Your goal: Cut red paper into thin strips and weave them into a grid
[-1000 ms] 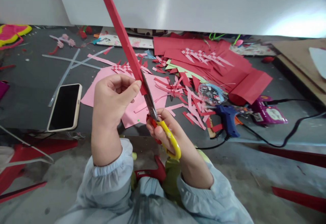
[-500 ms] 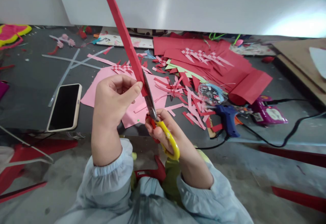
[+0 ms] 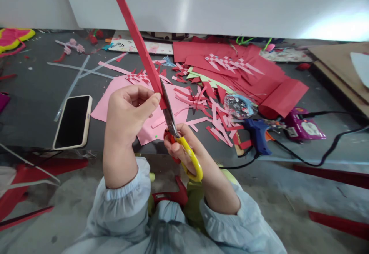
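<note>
My left hand [image 3: 131,109] pinches a long red paper strip [image 3: 137,40] near its lower end; the strip rises up and leftward past the top of the view. In my right hand [image 3: 184,146] is a pair of scissors [image 3: 188,154] with one yellow and one red handle, its fingers wrapped round them. The blades point up and lie along the strip's right edge, close to my left thumb. Whether the blades are parted is hard to make out. Below the hands a pink paper sheet [image 3: 108,102] lies on the dark table [image 3: 37,81].
A phone [image 3: 73,122] lies at left, near clear glue sticks [image 3: 72,86]. Red and pink paper scraps [image 3: 219,121], red sheets [image 3: 245,77] and woven checked pieces [image 3: 221,62] spread to the right. A blue glue gun [image 3: 257,136] with a black cord sits near the front edge.
The upper part of the red strip has tilted slightly further left. Both hands and the scissors hold almost the same place.
</note>
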Demonstrator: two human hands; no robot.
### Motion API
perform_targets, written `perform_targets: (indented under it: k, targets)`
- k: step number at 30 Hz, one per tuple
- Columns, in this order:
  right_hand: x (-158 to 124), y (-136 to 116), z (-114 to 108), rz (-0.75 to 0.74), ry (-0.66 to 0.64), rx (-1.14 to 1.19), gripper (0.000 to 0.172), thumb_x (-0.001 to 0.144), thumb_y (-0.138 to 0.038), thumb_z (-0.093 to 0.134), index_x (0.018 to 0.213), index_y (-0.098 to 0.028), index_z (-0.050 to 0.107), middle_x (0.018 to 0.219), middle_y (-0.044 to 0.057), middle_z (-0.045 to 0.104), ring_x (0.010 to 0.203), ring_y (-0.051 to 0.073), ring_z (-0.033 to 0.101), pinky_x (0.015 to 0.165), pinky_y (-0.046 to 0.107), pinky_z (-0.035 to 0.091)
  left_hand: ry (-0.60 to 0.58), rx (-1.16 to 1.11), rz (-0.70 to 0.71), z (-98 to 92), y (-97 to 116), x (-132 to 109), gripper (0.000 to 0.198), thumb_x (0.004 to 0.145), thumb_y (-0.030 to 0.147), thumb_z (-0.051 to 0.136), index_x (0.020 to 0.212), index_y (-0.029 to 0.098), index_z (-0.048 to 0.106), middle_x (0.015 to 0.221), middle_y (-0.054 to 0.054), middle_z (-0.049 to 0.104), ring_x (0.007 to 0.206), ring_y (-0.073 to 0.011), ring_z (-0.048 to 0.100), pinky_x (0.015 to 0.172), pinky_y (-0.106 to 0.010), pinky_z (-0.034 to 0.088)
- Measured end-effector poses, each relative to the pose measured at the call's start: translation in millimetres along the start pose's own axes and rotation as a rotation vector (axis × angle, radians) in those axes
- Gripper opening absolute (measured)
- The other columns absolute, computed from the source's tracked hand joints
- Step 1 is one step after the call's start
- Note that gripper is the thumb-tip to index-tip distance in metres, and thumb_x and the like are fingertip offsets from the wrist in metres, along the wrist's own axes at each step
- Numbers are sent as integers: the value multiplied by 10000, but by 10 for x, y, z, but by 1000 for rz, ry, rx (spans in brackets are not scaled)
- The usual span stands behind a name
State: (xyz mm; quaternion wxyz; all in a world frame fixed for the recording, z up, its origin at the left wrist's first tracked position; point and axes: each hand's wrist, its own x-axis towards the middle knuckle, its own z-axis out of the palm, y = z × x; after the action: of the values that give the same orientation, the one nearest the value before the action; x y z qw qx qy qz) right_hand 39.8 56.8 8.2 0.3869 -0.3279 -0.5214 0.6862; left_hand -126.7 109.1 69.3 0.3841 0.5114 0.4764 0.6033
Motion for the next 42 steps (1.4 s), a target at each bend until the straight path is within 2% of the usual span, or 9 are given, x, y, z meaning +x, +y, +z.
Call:
perform_targets:
  k: [10,22,27,30,34,42]
  targets:
    - [6,-4,-21,0,21,-52,407,860,-552,650,983,-226,440,769,-47,488,589,74,388,512,231,297,4,-14,-12,-2,5,-1,154,682,127,783,599,179,664,504,34,570,428,-65,503,397,-197,410]
    - [12,-13,-25,13,50,-85,437,830,-570,675,951,-237,418,722,-58,490,559,72,380,493,226,298,-5,-33,-19,1,4,2,135,667,139,780,597,180,673,501,28,579,418,-69,497,383,-180,395]
    - [33,4,-46,3,39,-60,447,815,-558,697,936,-239,408,713,-63,505,544,64,384,480,217,276,-14,-70,-14,-33,-16,24,139,683,198,799,614,179,679,522,23,588,429,-74,514,404,-199,428]
    - [28,-5,-50,26,16,-62,456,803,-562,705,938,-242,411,739,-54,530,567,72,411,499,229,283,43,-124,8,-70,-35,35,134,721,222,795,637,191,694,545,24,609,452,-73,536,431,-206,458]
    - [10,0,-46,5,-16,-39,416,828,-522,700,936,-240,414,743,-51,536,609,79,444,539,236,296,94,-108,31,-101,-36,36,158,705,258,833,639,211,697,544,28,607,452,-73,523,429,-215,458]
    - [-28,-20,-19,-15,-92,80,388,873,-527,653,1010,-236,436,746,-63,477,561,61,342,512,233,256,121,-28,71,-88,-17,37,292,650,412,876,589,234,653,513,35,558,426,-87,502,396,-236,421]
